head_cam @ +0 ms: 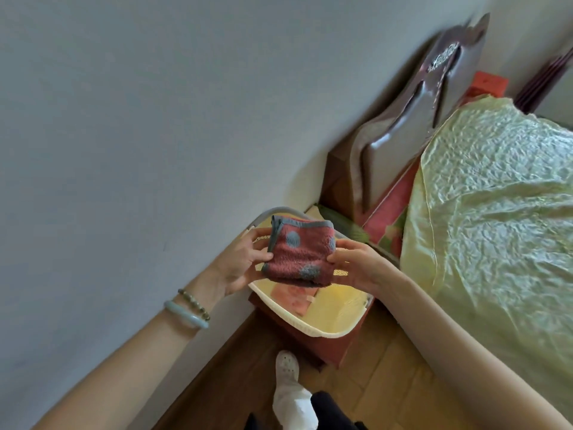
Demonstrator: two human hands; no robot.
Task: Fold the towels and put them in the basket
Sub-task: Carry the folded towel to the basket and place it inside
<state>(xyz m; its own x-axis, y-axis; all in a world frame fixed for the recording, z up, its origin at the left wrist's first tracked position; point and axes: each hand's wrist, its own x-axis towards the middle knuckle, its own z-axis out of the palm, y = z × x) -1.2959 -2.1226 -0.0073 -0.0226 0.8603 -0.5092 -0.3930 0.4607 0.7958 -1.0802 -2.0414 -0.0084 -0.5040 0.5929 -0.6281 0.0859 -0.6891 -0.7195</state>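
Observation:
A folded red towel (pixel 299 254) with grey dots and a grey border hangs in the air just above the pale yellow basket (pixel 325 327). My left hand (pixel 245 262) grips its left edge and my right hand (pixel 356 263) grips its right edge. Inside the basket lies a folded pink towel (pixel 293 301), partly hidden by the red one. The basket has a grey handle (pixel 279 211) and rests on a red-brown stool (pixel 313 344).
A grey wall (pixel 124 150) runs along the left. A bed with a crinkled pale green cover (pixel 496 212) fills the right, with a dark wooden headboard (pixel 403 135) behind the basket. My foot in a white shoe (pixel 286 372) stands on the wooden floor.

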